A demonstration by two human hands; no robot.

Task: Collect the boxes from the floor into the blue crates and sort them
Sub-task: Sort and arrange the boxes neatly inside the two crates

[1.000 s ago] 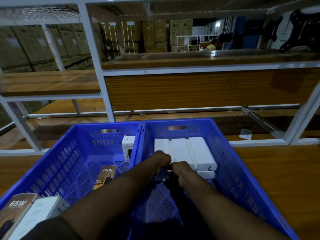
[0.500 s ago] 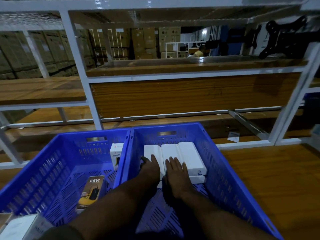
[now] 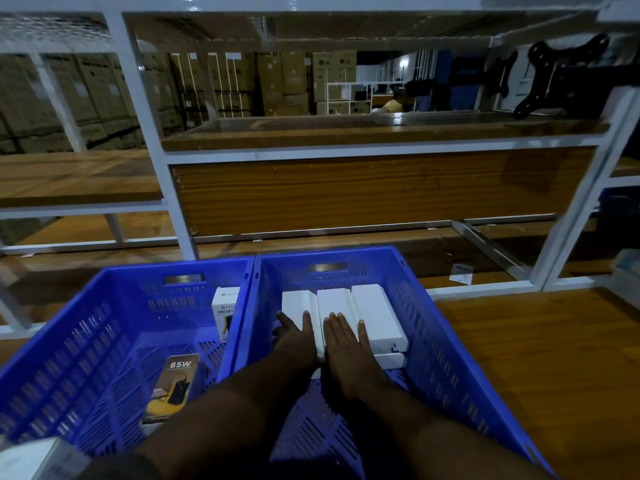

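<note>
Left hand (image 3: 298, 336): flat on the leftmost white box (image 3: 294, 304), fingers straight, grip open, nothing held.
Right hand (image 3: 346, 346): flat across the middle box (image 3: 335, 303) and the edge of the right box (image 3: 375, 315), fingers straight and spread, grip open.
White boxes: three side by side, touching, at the far end of the right crate (image 3: 446, 358); a fourth white box (image 3: 393, 360) lies under them, its near edge showing.
Left crate (image 3: 86, 341): touches the right crate; holds a 65W box (image 3: 172, 388) lying tilted on the floor of the crate and a Halley box (image 3: 224, 308) upright against the far right corner.
Corner box (image 3: 38, 459): a pale box at the lower left, blurred.
Crates' place: on a wooden shelf (image 3: 540, 358) in a white rack (image 3: 173, 209).
</note>
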